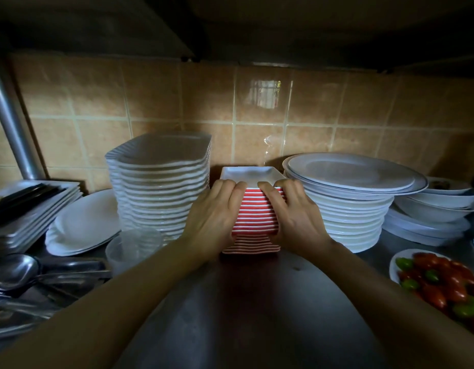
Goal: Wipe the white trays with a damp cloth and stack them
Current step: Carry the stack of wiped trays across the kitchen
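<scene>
Here, stack: square white trays with red undersides (253,222), between two white plate piles.
Hands: left hand (213,219) and right hand (294,217) clasp its sides, fingers curled.
Handling: likely heavy, stiff, slippery; hold low.

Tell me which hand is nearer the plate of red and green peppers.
Right. The right hand grips the red-and-white tray stack on the side facing the pepper plate; the left hand grips the stack's far side.

Left flank: tall plate stack (161,182) just beside the tray stack (253,209).
Right flank: round plates (350,203) touching.
Front: bare worktop (257,302).
</scene>
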A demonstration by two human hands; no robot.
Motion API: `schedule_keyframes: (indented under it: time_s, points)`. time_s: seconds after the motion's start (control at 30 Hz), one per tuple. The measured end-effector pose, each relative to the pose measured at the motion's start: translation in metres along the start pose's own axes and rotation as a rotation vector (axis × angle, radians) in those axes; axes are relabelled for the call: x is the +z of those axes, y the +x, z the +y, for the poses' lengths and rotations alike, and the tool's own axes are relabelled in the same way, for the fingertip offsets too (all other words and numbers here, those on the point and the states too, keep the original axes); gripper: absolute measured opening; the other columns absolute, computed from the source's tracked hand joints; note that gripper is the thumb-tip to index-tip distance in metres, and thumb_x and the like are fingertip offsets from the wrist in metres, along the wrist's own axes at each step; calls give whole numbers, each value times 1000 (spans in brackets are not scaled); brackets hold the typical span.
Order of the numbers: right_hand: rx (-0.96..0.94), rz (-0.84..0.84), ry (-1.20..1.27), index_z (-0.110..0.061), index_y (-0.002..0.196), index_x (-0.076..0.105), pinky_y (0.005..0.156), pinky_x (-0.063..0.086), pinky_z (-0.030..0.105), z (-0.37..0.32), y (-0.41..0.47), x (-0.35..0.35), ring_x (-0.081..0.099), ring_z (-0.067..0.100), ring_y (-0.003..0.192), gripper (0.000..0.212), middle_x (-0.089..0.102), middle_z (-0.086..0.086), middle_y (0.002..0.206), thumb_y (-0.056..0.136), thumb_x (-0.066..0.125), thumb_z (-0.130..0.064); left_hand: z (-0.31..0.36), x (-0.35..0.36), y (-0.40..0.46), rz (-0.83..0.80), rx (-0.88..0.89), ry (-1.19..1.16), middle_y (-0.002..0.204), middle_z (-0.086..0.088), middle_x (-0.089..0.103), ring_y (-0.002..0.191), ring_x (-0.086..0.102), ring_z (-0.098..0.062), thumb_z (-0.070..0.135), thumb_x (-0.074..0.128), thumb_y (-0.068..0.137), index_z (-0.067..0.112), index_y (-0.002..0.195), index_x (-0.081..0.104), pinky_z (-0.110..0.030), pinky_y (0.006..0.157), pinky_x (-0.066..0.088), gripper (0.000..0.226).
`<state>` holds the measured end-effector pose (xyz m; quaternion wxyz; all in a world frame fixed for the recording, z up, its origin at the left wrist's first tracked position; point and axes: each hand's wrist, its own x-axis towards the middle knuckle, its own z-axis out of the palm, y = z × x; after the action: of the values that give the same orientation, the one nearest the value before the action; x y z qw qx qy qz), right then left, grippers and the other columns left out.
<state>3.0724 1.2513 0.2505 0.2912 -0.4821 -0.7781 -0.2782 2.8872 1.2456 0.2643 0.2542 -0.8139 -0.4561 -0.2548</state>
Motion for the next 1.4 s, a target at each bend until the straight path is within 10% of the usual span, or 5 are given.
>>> schedule_keyframes:
  time_s: [0.77, 1.4]
  points:
    - [21, -186, 176, -13, 137, 43, 78, 48, 37, 22, -3, 32, 42, 31, 117, 80, 46, 15, 123, 66, 79, -13, -6, 31, 5, -97, 27, -54, 114, -11, 62, 105, 59, -30, 14, 85, 52, 4, 120, 59, -38, 79, 51, 74]
    - [135, -77, 109, -11, 140, 37, 104, 35, 47, -14, -3, -8, 32, 36, 129, 94, 36, 19, 140, 60, 81, -33, 8, 2, -15, -137, -133, -97, 157, -11, 9, 145, 8, -25, 39, 66, 78, 10, 150, 12, -36, 115, 14, 94]
